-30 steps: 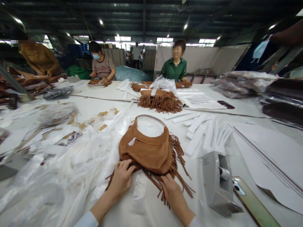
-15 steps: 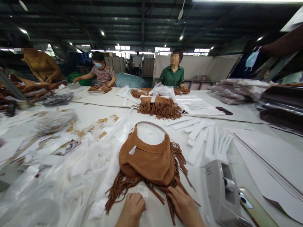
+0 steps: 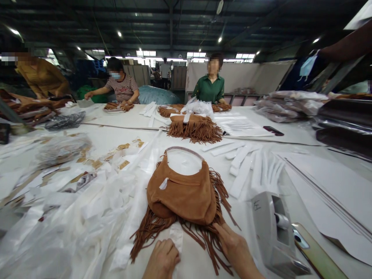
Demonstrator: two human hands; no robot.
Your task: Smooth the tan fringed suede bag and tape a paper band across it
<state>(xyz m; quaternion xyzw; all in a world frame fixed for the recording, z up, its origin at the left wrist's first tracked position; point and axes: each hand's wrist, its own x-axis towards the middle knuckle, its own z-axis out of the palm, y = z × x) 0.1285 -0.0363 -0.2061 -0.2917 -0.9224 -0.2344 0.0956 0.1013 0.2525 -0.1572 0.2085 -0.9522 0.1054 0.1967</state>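
A brown suede handbag (image 3: 183, 193) lies on the white table with its curved strap away from me. Its fringe (image 3: 149, 232) spreads out from under both sides and the bottom edge. My left hand (image 3: 164, 254) is closed below the bag, on a strip of white tissue (image 3: 176, 236); its fingertips are curled out of sight. My right hand (image 3: 231, 242) touches the fringe at the bag's lower right corner, fingers stretched forward and lying over the strands. A small white wrap (image 3: 164, 183) hangs on the zip pull.
A grey tape dispenser (image 3: 271, 232) and a phone (image 3: 316, 252) lie at the right. Crumpled white paper (image 3: 87, 221) covers the left side. Another fringed bag (image 3: 193, 127) lies beyond; people stand across the table.
My right hand has moved slightly right and up along the bag's lower edge, and the fringe there has spread. My left hand stays nearly in place. The view has shifted a little.
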